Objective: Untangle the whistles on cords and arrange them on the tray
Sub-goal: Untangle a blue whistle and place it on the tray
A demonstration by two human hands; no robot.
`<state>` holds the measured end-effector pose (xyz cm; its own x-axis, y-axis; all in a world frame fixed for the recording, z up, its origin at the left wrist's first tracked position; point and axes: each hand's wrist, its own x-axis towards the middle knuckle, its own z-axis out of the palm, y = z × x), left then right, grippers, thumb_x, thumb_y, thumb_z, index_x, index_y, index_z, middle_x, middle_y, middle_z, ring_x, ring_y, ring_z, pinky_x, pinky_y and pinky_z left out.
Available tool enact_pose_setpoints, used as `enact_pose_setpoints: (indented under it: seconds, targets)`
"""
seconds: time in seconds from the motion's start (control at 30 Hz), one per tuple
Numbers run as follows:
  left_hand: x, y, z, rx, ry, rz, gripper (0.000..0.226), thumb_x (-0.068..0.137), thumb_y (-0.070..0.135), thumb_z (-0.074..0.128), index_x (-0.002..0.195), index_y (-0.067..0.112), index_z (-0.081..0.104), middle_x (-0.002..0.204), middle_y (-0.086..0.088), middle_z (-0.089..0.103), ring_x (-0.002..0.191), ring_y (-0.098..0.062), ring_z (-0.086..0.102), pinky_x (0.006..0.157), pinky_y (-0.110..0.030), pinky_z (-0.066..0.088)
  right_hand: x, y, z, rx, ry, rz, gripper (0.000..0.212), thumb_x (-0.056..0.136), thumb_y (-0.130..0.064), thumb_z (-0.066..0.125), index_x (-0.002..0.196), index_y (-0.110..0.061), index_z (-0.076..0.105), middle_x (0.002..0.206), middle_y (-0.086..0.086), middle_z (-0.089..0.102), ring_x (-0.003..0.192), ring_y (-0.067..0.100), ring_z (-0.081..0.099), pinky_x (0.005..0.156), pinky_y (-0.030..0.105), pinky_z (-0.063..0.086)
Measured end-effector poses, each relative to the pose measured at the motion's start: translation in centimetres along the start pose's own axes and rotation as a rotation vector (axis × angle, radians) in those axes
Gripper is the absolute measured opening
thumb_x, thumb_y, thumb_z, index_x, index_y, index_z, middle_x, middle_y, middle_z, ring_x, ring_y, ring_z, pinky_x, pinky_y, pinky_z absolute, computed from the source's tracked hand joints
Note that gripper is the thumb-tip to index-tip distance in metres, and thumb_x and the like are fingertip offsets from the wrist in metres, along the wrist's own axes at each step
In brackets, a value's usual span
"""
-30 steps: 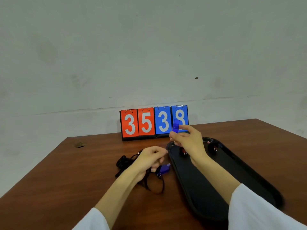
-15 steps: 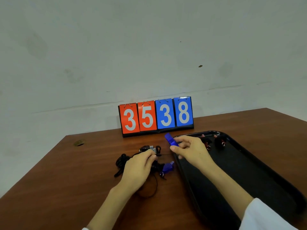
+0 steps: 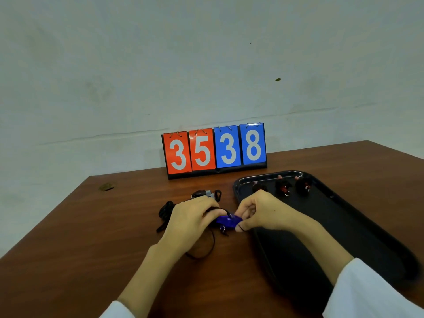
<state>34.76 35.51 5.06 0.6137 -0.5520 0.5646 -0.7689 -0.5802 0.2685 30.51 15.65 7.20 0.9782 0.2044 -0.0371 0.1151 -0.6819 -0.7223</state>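
1. From the head view, a brown wooden worktop [image 3: 91,237] runs up to a pale wall, and both hands meet over it just left of a long black plastic tray [image 3: 344,216].
2. The right hand [image 3: 263,212], in a white sleeve [image 3: 367,292], pinches a small translucent blue plastic whistle [image 3: 228,222] between thumb and curled fingers, low over the worktop beside the tray's left rim.
3. The left hand [image 3: 192,216] has its fingers curled down on the black cords [image 3: 166,211], with the fingertips right against the blue whistle's left end; one strand runs from under them across the top of the whistle.
4. The rest of the cords lie bunched on the worktop left of that hand, and a loop trails out below the wrist.
5. A grey and black whistle [image 3: 204,193] lies just beyond the left hand, touching the cords.
6. Three dark whistles with red parts [image 3: 283,188] sit in a row at the far end of the tray, apart from each other.
7. A flip scoreboard with two orange and two blue cards [image 3: 215,150] stands at the back edge, reading 3538.
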Motion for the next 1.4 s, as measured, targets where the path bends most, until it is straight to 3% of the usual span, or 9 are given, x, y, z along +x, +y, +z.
enact_pose_setpoints:
  seconds: [0.17, 0.27, 0.37, 0.63, 0.77, 0.87, 1.0, 1.2, 1.4]
  targets:
    - [0.1, 0.2, -0.4, -0.325, -0.006, -0.214, 0.003, 0.08, 0.03, 0.07, 0.081, 0.029, 0.072, 0.078, 0.016, 0.069, 0.078, 0.002, 0.061, 0.073, -0.02, 0.048, -0.6, -0.7, -0.3, 0.136, -0.077, -0.1, 0.01, 0.077, -0.013, 0.073, 0.086, -0.019, 0.071, 0.083, -0.007, 0.069, 0.077, 0.001, 0.064, 0.067, 0.011, 0.049]
    - [0.3, 0.4, -0.3, -0.397, -0.017, -0.298, 0.011, 0.085, 0.021, 0.066, 0.078, 0.029, 0.07, 0.068, 0.017, 0.064, 0.065, 0.006, 0.057, 0.064, -0.012, 0.043, -0.6, -1.0, -0.4, 0.219, -0.055, -0.125, 0.011, 0.078, -0.012, 0.07, 0.087, -0.018, 0.071, 0.084, -0.006, 0.07, 0.079, 0.003, 0.064, 0.069, 0.013, 0.05]
    - [0.1, 0.7, 0.2, -0.445, -0.001, -0.322, 0.019, 0.091, 0.01, 0.056, 0.081, 0.02, 0.069, 0.053, 0.013, 0.055, 0.051, 0.001, 0.05, 0.056, -0.016, 0.042, -0.4, -0.9, -0.1, 0.279, 0.033, -0.148, 0.011, 0.078, -0.012, 0.07, 0.083, -0.022, 0.069, 0.081, -0.006, 0.069, 0.077, 0.004, 0.064, 0.07, 0.016, 0.051]
    - [-0.1, 2.6, 1.4, -0.681, -0.023, -0.301, 0.019, 0.098, 0.022, 0.044, 0.092, 0.022, 0.062, 0.045, 0.005, 0.049, 0.043, -0.002, 0.044, 0.057, -0.01, 0.039, 0.2, -0.7, 0.3, 0.381, 0.301, -0.165, 0.014, 0.077, -0.014, 0.071, 0.09, -0.013, 0.067, 0.083, 0.001, 0.069, 0.073, 0.005, 0.065, 0.067, 0.016, 0.053]
    - [-0.4, 2.7, 1.9, -0.648, -0.051, -0.303, 0.02, 0.098, 0.027, 0.045, 0.09, 0.018, 0.061, 0.046, 0.005, 0.051, 0.046, -0.004, 0.047, 0.059, -0.019, 0.044, 0.2, -0.7, 0.4, 0.355, 0.456, -0.146, 0.014, 0.076, -0.013, 0.073, 0.086, -0.019, 0.065, 0.083, -0.001, 0.068, 0.076, 0.006, 0.063, 0.065, 0.011, 0.051]
    - [-0.8, 3.2, 2.2, -0.585, -0.041, -0.294, 0.025, 0.097, 0.03, 0.045, 0.086, 0.012, 0.059, 0.047, 0.004, 0.05, 0.045, -0.002, 0.045, 0.053, -0.016, 0.04, 0.2, -0.7, 0.5, 0.257, 0.563, -0.114, 0.019, 0.076, -0.015, 0.073, 0.081, -0.029, 0.062, 0.078, -0.011, 0.064, 0.074, 0.001, 0.06, 0.063, 0.012, 0.047]
    - [-0.9, 3.3, 2.3, -0.481, -0.024, -0.279, 0.023, 0.095, 0.036, 0.05, 0.083, 0.018, 0.06, 0.052, 0.006, 0.051, 0.048, -0.001, 0.047, 0.053, -0.018, 0.037, 0.4, 0.1, 0.8, 0.069, 0.656, -0.041, 0.022, 0.077, -0.021, 0.073, 0.098, -0.022, 0.067, 0.082, -0.013, 0.063, 0.076, -0.002, 0.058, 0.066, 0.011, 0.044]
    - [-1.0, 2.8, 2.4, -0.352, 0.006, -0.258, 0.016, 0.09, 0.039, 0.057, 0.081, 0.025, 0.06, 0.069, 0.002, 0.066, 0.068, -0.011, 0.062, 0.065, -0.034, 0.051, 0.2, 0.3, 1.0, -0.341, 0.592, -0.061, 0.031, 0.083, -0.028, 0.066, 0.113, -0.021, 0.063, 0.102, -0.005, 0.067, 0.087, 0.005, 0.058, 0.081, 0.021, 0.049]
    - [-1.0, 2.0, 1.9, -0.225, 0.102, -0.148, 0.011, 0.088, 0.034, 0.061, 0.089, 0.024, 0.066, 0.074, 0.009, 0.066, 0.074, -0.006, 0.06, 0.063, -0.022, 0.048, 0.1, 0.2, 1.3, -0.366, 0.43, -0.133, 0.025, 0.081, -0.026, 0.069, 0.106, -0.021, 0.067, 0.095, -0.006, 0.067, 0.082, 0.003, 0.057, 0.081, 0.024, 0.052]
